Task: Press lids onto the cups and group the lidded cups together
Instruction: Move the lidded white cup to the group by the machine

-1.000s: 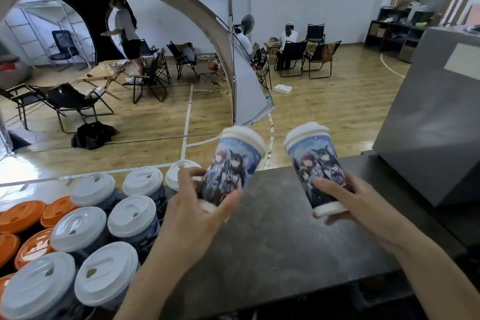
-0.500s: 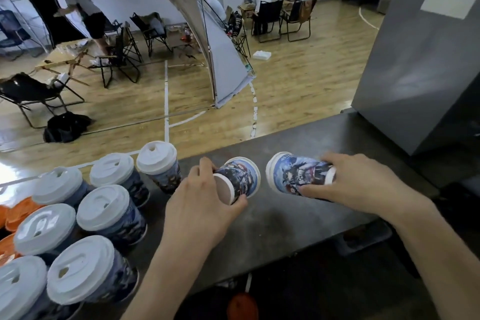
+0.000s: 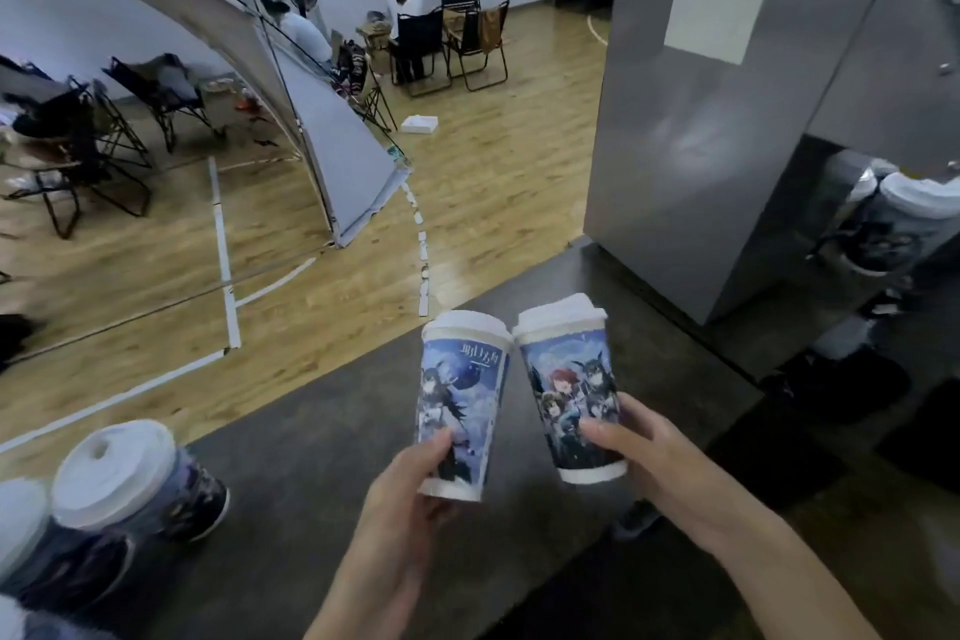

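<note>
Dark counter (image 3: 291, 463) lies under both hands. Left hand (image 3: 410, 499) grasps the left cup (image 3: 462, 400) near its base, and right hand (image 3: 654, 463) grasps the right cup (image 3: 571, 390) likewise. Both cups are lidded and upright with lids touching, probably bound for the lidded group (image 3: 119, 478) at near left. Both forearms reach forward.

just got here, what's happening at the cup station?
A person has two printed, lidded cups raised over the dark counter. The left hand grips the left cup near its base, and the right hand grips the right cup. More lidded cups stand at the counter's left end; these two are not yet with them.
</note>
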Tool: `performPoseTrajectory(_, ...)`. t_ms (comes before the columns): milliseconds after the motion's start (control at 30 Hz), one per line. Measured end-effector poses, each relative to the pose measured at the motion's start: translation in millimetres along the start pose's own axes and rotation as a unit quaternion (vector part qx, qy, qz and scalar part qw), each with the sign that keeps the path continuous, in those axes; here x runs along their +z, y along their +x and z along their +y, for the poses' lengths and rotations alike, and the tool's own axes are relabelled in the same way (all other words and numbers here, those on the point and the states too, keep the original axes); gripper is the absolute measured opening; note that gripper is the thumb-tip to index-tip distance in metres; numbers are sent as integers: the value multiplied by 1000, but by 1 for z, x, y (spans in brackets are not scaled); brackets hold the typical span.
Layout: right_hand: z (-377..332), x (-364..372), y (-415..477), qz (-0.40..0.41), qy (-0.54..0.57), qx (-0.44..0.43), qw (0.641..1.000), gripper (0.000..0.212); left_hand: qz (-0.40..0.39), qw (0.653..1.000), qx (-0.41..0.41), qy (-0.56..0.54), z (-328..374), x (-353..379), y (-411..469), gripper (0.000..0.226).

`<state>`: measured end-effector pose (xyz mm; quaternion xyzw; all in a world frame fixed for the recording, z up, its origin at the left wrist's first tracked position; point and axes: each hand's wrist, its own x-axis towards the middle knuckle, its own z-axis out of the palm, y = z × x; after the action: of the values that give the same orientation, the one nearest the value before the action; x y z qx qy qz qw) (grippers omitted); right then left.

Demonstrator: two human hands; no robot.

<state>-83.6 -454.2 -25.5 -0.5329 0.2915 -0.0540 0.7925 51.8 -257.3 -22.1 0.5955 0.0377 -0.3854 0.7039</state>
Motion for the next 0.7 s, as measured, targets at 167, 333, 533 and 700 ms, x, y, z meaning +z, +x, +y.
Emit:
performPoseTrajectory(167,-2,-32,37,72,-86,-74,991,67,-52,973,95,205,-8,46,56,75)
performPoseTrajectory(333,-18,-76,96,143,-180,-163,960,70,-83,921,185,334,-2,96,136,81)
performPoseTrajectory(533,-25,-108,145,251,-283,-232,896,67,-77,889,259,371,18,153,242,82)
performPoseTrajectory(700,-17,-116,160,293,-314,-277,860,70,-128,867,299,377,17,184,277,66)
